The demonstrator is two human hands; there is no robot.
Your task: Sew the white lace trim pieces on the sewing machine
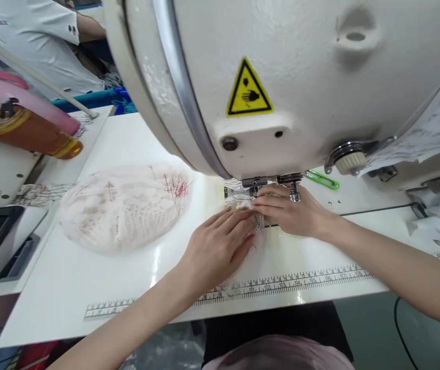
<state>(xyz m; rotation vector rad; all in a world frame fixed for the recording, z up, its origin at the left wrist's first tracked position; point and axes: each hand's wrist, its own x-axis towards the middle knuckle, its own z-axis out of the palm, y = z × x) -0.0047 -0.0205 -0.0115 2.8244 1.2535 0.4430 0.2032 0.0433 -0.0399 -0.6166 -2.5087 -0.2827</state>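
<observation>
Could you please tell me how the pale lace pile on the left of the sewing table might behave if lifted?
The pale lace pile is probably floppy and light for its size, as the fabric looks thin and sheer. It may snag, given the tangled reddish threads at its right end.

1 head camera looks forward-down, near the sewing machine (300, 97).

Person: left forearm (143, 311) bare, right forearm (389, 259) bare, both slim, tapering to wrist. Dusty-pink top (281, 355) rounded over torso, fabric faintly creased. Black cloth (274, 326) over lap, matte, detail lost in shadow.
</observation>
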